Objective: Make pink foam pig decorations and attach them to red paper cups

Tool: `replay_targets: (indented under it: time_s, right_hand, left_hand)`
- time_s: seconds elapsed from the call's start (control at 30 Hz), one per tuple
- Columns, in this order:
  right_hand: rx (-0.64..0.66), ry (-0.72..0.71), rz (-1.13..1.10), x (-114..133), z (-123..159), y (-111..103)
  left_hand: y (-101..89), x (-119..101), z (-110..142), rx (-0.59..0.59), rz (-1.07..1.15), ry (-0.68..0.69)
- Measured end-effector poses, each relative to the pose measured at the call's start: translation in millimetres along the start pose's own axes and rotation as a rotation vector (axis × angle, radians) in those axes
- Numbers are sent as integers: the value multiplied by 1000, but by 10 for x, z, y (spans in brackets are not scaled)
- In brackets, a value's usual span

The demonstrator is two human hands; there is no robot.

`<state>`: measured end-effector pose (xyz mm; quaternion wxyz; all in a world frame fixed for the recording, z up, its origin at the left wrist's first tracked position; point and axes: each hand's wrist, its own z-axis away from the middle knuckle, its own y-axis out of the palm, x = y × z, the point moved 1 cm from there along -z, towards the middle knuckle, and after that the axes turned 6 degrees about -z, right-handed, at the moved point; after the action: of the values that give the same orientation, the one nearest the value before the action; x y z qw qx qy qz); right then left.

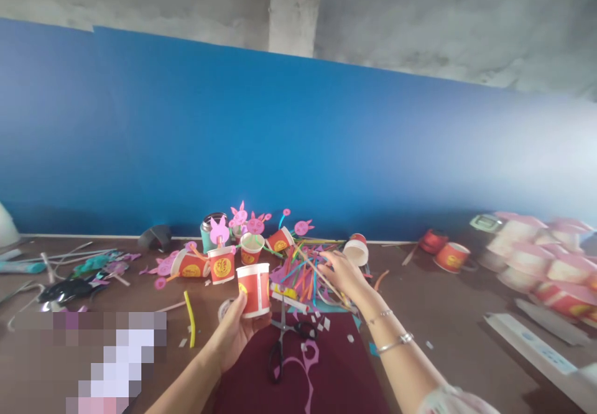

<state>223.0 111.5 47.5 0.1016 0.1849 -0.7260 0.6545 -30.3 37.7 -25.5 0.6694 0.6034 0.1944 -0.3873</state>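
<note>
My left hand (233,336) is wrapped round an upright red and white paper cup (254,289), held just above the brown table (443,314). My right hand (342,274) reaches into a heap of thin coloured paper strips (303,271); its fingers are pinched on a thin pale stick (321,277) that slants across the heap. Black scissors (284,339) lie on a dark red paper sheet (326,370) between my forearms. Two bracelets sit on my right wrist.
Behind the heap stand several red cups with pink bunny cut-outs (221,230) and a teal tin (209,227). A yellow strip (190,317) lies left of the cup. Stacked pink and red cups (545,258) crowd the right side. A blue wall (298,147) backs the table.
</note>
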Motion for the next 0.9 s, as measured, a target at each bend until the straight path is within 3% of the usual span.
replay_targets:
  time_s: [0.27, 0.47, 0.6, 0.7, 0.83, 0.9]
  right_hand:
    - [131, 234, 136, -319, 461, 37]
    - [120, 177, -4, -498, 478, 180]
    - [72, 159, -151, -638, 386, 37]
    - [-24, 141, -278, -692, 349, -181]
    - [-421, 141, -644, -586, 316, -440]
    - [-505, 39, -715, -446, 274, -453]
  left_hand:
    - [40, -9, 5, 6, 1, 3]
    - [16, 12, -8, 32, -32, 2]
    - [25, 13, 4, -33, -20, -7]
    - [34, 20, 7, -40, 10, -38]
    - [49, 13, 14, 2, 21, -118]
    - [61, 0, 22, 7, 10, -110]
